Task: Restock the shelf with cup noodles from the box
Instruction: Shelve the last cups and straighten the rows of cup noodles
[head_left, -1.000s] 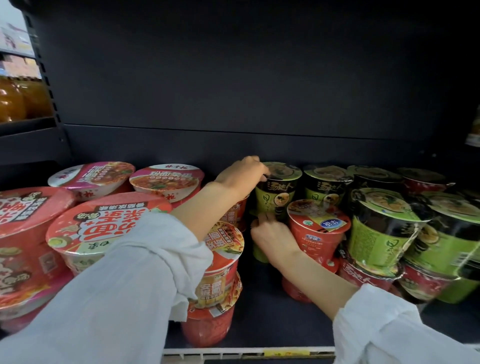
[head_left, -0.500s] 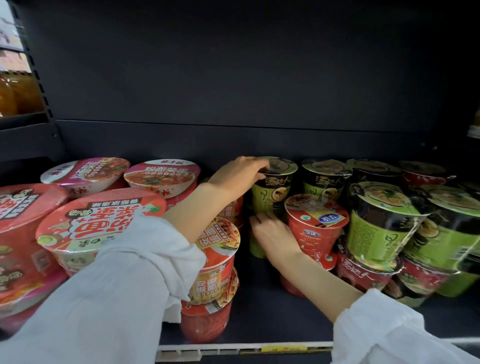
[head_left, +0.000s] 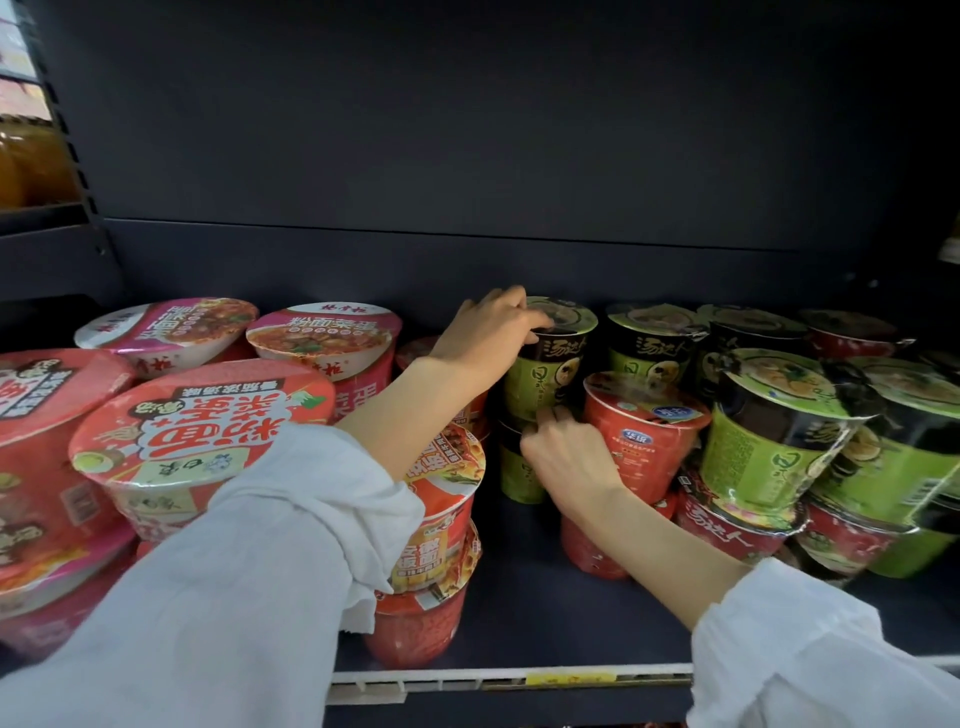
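A green and black cup of noodles (head_left: 558, 364) stands at the back of the dark shelf (head_left: 524, 618), stacked on another green cup (head_left: 517, 475). My left hand (head_left: 491, 332) grips the upper cup at its lid rim. My right hand (head_left: 566, 457) holds the stack lower down, fingers at the seam between the two cups, beside a red cup (head_left: 644, 441). The box is out of view.
Large red and pink noodle bowls (head_left: 202, 431) fill the left side. Stacked orange-red cups (head_left: 436, 525) stand under my left forearm. Green and red cups (head_left: 774, 441) crowd the right. A price strip (head_left: 519, 678) runs along the front edge. Orange bottles (head_left: 26, 166) sit far left.
Both hands keep their places on the green cup stack; the view has only shifted slightly.
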